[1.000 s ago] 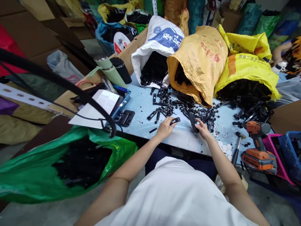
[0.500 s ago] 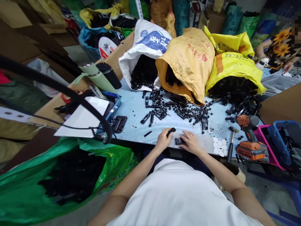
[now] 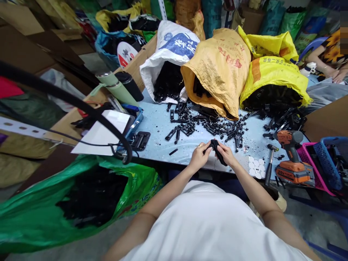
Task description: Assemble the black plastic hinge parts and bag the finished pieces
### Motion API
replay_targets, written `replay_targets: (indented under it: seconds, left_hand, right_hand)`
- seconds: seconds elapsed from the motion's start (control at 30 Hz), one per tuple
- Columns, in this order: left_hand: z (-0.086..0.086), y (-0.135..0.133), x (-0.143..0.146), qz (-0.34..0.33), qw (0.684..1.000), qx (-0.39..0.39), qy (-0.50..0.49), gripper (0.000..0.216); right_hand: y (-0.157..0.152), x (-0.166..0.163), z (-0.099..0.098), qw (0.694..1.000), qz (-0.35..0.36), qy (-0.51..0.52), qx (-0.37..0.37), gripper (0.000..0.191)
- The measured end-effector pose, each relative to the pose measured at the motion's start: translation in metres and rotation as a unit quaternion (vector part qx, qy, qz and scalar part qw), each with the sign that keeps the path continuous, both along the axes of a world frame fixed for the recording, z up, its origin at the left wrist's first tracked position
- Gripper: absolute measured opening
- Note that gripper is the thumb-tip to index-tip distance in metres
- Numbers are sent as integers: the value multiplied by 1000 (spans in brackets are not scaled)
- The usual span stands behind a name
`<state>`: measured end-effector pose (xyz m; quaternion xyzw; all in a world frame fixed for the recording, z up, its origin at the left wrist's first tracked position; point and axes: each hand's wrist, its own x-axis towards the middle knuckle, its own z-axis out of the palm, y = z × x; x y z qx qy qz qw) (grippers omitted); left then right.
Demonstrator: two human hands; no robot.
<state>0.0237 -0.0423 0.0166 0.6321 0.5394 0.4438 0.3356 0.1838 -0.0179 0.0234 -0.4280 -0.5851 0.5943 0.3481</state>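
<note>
Both hands are together above the front edge of the blue-topped table (image 3: 157, 145), closed around black plastic parts. My left hand (image 3: 200, 155) pinches the upper end of a black plastic part (image 3: 221, 158). My right hand (image 3: 227, 154) grips the same dark piece from the other side, and its long end slants down between the hands. Whether this is one part or two joined pieces I cannot make out. Beneath them lies a flat grey plate (image 3: 239, 164) at the table edge. Beyond the hands are loose black plastic parts (image 3: 212, 127) in a heap.
White, orange and yellow sacks (image 3: 217, 61) of black parts lie behind the heap. On the right are white discs (image 3: 256, 166), a hammer (image 3: 269, 165), an orange cordless drill (image 3: 292, 159) and baskets (image 3: 330, 163). A green sack (image 3: 141, 188) stands at left. A co-worker's hands (image 3: 339, 75) show far right.
My hands, apart over the plate before, have come together. The right hand has lifted off the plate, and both now hold the black part, raised and slanted.
</note>
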Motion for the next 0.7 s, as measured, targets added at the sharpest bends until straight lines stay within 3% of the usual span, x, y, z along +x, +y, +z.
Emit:
replay_targets:
  seconds: [0.13,0.2,0.37,0.5,0.6,0.7]
  left_hand:
    - [4,-2,-3,-29,999,13,42,32]
    - [3,-4,3,-12,999,30,33,31]
    - [6,-3,17,107,988,109,-15,39]
    - [6,6,7,19,990,141,-1,39]
    - [-9,8,5,13,995,102,11,37]
    - [-31,0,13,65,996,-14,53,38]
  right_hand:
    - [8,15,9,986,76,-86,118,51]
    - [7,15,10,976,88,-115,161,50]
    - [-5,-1,6,965,6,-133,227,54]
    - [-10,-6,1,952,-10,-160,260,55]
    - [-9,-4,-10,956,9,-176,234,53]
    - [6,12,-21,946,42,-247,204,48]
